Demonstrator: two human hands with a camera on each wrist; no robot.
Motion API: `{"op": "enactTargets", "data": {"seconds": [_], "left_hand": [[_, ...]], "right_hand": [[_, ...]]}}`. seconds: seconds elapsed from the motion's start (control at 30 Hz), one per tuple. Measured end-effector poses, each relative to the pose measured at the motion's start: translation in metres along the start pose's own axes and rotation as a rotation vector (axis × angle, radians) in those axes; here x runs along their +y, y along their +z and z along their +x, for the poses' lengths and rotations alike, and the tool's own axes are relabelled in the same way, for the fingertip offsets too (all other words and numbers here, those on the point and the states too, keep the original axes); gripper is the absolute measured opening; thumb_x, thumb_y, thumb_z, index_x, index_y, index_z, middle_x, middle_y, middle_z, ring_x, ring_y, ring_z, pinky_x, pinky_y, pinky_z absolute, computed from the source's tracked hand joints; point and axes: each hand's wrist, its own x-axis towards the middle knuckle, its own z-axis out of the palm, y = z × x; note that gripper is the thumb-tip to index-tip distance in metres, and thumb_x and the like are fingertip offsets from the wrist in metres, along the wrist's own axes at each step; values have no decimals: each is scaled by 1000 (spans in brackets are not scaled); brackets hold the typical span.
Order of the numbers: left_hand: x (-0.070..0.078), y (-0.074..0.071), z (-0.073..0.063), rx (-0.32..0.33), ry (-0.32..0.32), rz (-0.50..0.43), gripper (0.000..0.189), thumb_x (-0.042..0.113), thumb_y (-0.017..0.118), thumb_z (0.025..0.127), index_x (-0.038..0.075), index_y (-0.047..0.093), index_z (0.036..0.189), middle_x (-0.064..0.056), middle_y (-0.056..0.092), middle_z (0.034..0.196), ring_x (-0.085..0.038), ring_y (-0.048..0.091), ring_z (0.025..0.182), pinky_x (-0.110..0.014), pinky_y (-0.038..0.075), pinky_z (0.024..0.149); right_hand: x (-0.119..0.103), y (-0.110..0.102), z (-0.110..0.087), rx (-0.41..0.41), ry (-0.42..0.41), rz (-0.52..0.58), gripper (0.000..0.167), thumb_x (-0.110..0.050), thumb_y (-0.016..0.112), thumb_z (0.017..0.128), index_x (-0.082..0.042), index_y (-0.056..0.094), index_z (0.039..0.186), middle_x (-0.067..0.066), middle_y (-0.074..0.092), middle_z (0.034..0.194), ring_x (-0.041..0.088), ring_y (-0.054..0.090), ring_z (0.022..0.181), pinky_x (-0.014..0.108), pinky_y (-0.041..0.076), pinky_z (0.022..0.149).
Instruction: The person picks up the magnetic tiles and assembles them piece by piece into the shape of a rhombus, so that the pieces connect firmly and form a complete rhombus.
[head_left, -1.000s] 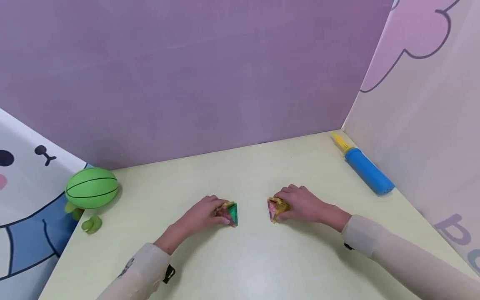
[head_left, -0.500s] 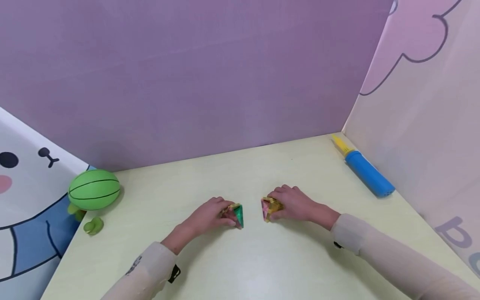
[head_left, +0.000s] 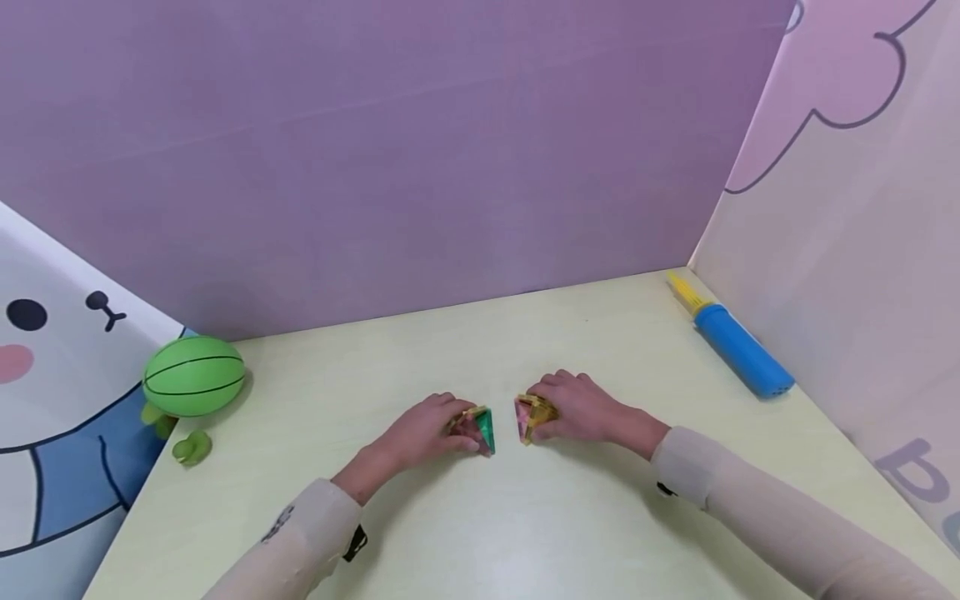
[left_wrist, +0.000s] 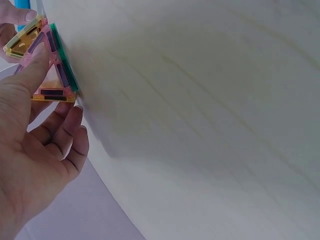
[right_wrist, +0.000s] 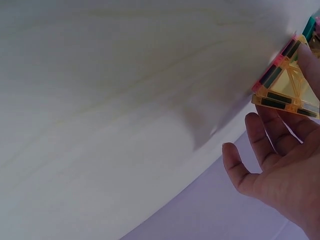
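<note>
Near the middle of the pale table, my left hand (head_left: 423,432) pinches a small pyramid-like shape of translucent magnetic tiles (head_left: 486,429), with pink, green and yellow-orange sides. The left wrist view shows the thumb across the pink tile (left_wrist: 62,72) and fingers beneath the orange one. Opposite it, my right hand (head_left: 583,408) grips a similar shape of magnetic tiles (head_left: 522,419), yellow with a pink side. In the right wrist view the thumb lies over the yellow tile (right_wrist: 280,97), fingertips at its lower edge. A narrow gap separates the green and pink sides, which face each other.
A green ball (head_left: 195,377) with black lines sits at the table's far left, a small green toy (head_left: 192,448) in front of it. At the right edge lies a blue hand pump (head_left: 742,350) with a yellow nozzle. A purple wall (head_left: 420,167) stands behind the table (head_left: 360,358).
Both hands have moved toward each other with their magnetic tiles, the left to the right and the right to the left. The gap between the two shapes has narrowed.
</note>
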Motion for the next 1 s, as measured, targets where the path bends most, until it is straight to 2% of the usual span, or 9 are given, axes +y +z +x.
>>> {"op": "enactTargets", "data": {"seconds": [0.23,0.43,0.73,1.0], "left_hand": [[3,1,5,-1,9,17,60,48,71,90,12,60,136,0,63,109,-12,53,92,-32,48,81],[8,1,7,-8,-6,13,61,49,71,90,11,59,137,-3,64,115,-15,57,100,-35,51,86],[12,3,9,19,20,50,57,49,70,90,13,62,133,3,61,102,-10,49,84,-27,44,72],[13,5,11,25,18,73,57,50,70,89,13,62,132,3,61,100,-9,51,84,-28,46,72]], "right_hand": [[-4,1,3,-11,-15,16,61,-49,79,82,-14,65,129,3,66,118,18,54,101,35,40,76],[-7,1,5,-15,-34,20,60,-47,80,82,-14,64,129,2,66,119,18,53,102,37,41,78],[-12,2,7,-22,-43,10,58,-46,81,81,-16,65,129,1,66,119,18,54,101,38,42,80],[-14,4,7,-13,-58,-21,56,-46,81,81,-16,65,127,2,67,118,19,55,104,42,44,82]]}}
